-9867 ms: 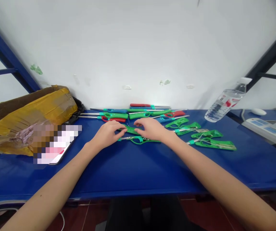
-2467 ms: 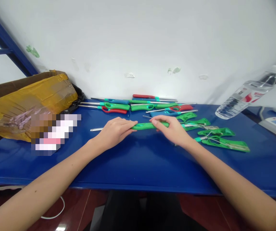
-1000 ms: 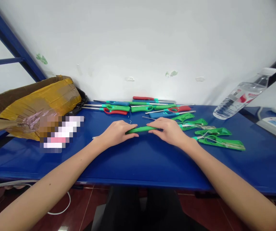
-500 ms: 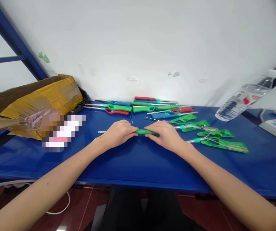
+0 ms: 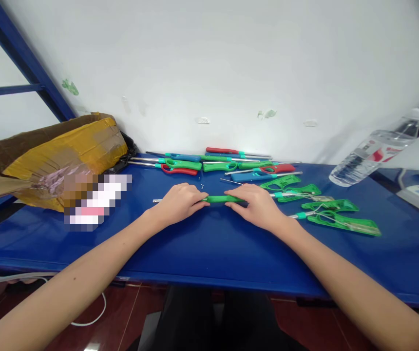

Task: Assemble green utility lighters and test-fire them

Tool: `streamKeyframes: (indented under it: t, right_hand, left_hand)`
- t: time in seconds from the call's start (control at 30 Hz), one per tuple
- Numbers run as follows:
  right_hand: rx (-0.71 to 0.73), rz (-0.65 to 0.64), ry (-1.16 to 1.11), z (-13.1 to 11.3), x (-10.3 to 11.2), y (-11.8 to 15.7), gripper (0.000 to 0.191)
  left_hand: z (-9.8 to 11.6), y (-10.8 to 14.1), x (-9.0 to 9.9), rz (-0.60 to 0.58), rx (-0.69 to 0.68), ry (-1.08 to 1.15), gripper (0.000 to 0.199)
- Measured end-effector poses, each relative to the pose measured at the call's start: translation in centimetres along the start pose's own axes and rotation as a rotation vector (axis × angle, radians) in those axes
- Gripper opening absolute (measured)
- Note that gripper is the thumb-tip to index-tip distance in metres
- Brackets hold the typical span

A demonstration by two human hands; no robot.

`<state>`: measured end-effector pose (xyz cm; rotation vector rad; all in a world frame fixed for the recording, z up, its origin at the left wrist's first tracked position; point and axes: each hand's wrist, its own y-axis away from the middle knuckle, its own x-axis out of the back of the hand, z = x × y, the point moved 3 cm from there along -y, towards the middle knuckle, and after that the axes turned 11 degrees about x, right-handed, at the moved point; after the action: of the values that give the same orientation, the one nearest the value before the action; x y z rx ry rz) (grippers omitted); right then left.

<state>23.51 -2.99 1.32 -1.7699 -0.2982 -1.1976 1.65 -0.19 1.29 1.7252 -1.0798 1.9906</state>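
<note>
Green handle point(image 5: 219, 199) is pinched by left hand point(image 5: 178, 204) and right hand point(image 5: 258, 205), fingers closed; small pieces point(image 5: 202, 186) could be scattered if brushed by knuckles

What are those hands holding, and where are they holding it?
A green-handled lighter: the left hand grips the handle's end near the metal tube, the right hand its other end.
</note>
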Motion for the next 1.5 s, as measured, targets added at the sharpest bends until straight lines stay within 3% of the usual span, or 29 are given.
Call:
streamKeyframes:
  t: [0.33,0.53,0.87,0.97,1.07,1.33,1.5]
  right_hand:
    - [0.059,0.068,-0.010,-0.5,-0.3,0.0,0.019]
    - [0.090,0.108,0.045,-0.7,-0.1,0.0,0.020]
    - [0.027,0.007,-0.026,-0.7,-0.1,-0.1,0.021]
    - [-0.011,-0.072,0.019,-0.1,0.4,0.2,0.030]
    - [0.044,-0.160,0.011,0.4,0.7,0.5,0.025]
    - [0.122,0.031,0.043,0.1,0.7,0.7,0.024]
    - [0.073,-0.057,0.025,-0.2,0.2,0.6,0.026]
  left_hand:
    - [1.4,0.3,-0.2,0.062,-0.079,-0.047,0.029]
    - [1.2,0.0,-0.3,0.089,0.008,-0.001,0.027]
    - [2.0,0.2,0.2,0.075,-0.133,-0.068,0.033]
    - [2.3,0.2,0.0,0.102,-0.152,-0.089,0.034]
    - [2.3,0.2,-0.2,0.142,-0.169,-0.094,0.034]
    - [1.0,0.3,-0.2,0.174,-0.062,0.026,0.033]
    - [1.2,0.2,-0.4,0.085,-0.063,0.018,0.031]
